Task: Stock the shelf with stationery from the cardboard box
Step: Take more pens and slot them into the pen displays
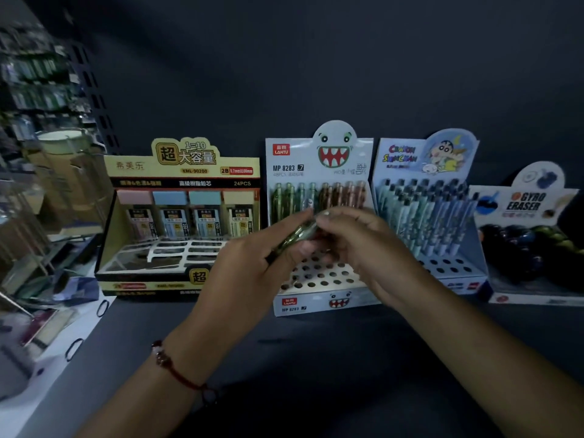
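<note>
Both hands (316, 245) pinch a green pencil (298, 237) between them above the monster-face display box (319, 303).

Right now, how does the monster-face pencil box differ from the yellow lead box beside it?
The monster-face pencil box is pale, with a toothy green-eyed face on its card; the yellow lead box is yellow and black with large printed characters. The pencil box holds upright pencils in round holes; the lead box holds flat lead cases in oblong slots. The pencil box stands taller and narrower; the lead box sits lower and wider. Both have filled back rows and bare front slots.
</note>
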Action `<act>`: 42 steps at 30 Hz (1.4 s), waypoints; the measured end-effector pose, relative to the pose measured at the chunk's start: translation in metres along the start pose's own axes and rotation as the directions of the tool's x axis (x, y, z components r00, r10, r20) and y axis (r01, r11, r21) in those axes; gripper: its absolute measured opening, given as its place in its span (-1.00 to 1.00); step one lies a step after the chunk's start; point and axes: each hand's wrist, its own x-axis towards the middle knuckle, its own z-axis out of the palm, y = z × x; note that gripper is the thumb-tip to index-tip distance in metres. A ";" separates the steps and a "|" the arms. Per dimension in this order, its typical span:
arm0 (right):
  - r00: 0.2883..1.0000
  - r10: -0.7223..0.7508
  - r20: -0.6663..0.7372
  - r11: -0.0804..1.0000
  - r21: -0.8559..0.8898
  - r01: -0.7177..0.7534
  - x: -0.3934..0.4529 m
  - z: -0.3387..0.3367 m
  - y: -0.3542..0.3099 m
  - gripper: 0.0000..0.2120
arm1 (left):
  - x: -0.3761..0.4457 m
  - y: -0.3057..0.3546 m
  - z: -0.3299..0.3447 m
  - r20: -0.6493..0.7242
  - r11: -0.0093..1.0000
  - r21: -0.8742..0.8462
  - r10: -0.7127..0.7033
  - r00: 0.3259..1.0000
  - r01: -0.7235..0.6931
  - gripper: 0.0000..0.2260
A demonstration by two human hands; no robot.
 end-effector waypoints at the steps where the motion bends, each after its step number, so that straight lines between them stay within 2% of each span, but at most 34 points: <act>1: 0.999 -0.005 -0.037 0.999 0.033 0.006 0.001 -0.001 -0.002 -0.87 | 0.000 -0.001 -0.002 -0.001 1.000 0.020 0.004 1.000 -0.004 -0.62; 3: 0.994 -0.018 -0.105 0.996 0.082 0.027 0.003 -0.007 -0.007 -0.87 | 0.002 -0.002 -0.006 -0.003 0.995 0.099 0.033 0.999 -0.033 -0.61; 6: 0.977 -0.082 -0.196 0.994 0.061 0.096 0.006 -0.016 -0.016 -0.89 | 0.001 -0.002 -0.011 0.044 0.983 0.177 0.048 0.998 -0.055 -0.56; 9: 0.935 -0.205 -0.289 0.979 -0.055 0.198 0.010 -0.019 -0.027 -0.89 | -0.011 -0.002 -0.016 0.203 0.904 0.384 0.116 0.972 -0.188 -0.57; 12: 0.891 -0.353 -0.287 0.928 -0.231 0.293 0.015 -0.014 -0.038 -0.88 | -0.029 -0.013 -0.024 0.288 0.825 0.497 0.135 0.948 -0.268 -0.53; 16: 0.842 -0.483 -0.239 0.828 -0.436 0.352 0.027 0.003 -0.037 -0.94 | -0.034 -0.023 -0.027 0.220 0.880 0.412 0.157 0.963 -0.237 -0.54; 22: 0.803 -0.558 -0.210 0.697 -0.644 0.316 0.032 0.004 -0.005 -0.76 | -0.028 -0.025 -0.034 0.050 0.963 0.235 0.126 0.991 -0.134 -0.64; 25: 0.810 -0.549 -0.206 0.684 -0.668 0.294 0.030 0.001 0.002 -0.76 | -0.028 -0.025 -0.035 0.020 0.977 0.186 0.098 0.995 -0.100 -0.67; 30: 0.833 -0.521 -0.187 0.677 -0.684 0.270 0.032 0.003 0.007 -0.76 | -0.030 -0.025 -0.033 0.047 0.974 0.193 0.110 0.993 -0.117 -0.76; 37: 0.891 -0.430 -0.147 0.695 -0.684 0.222 0.034 0.008 0.018 -0.77 | -0.031 -0.027 -0.030 0.067 0.959 0.223 0.164 0.984 -0.175 -0.72; 42: 0.889 -0.426 -0.165 0.657 -0.733 0.179 0.037 0.012 0.018 -0.75 | -0.031 -0.028 -0.029 0.075 0.955 0.225 0.183 0.980 -0.195 -0.74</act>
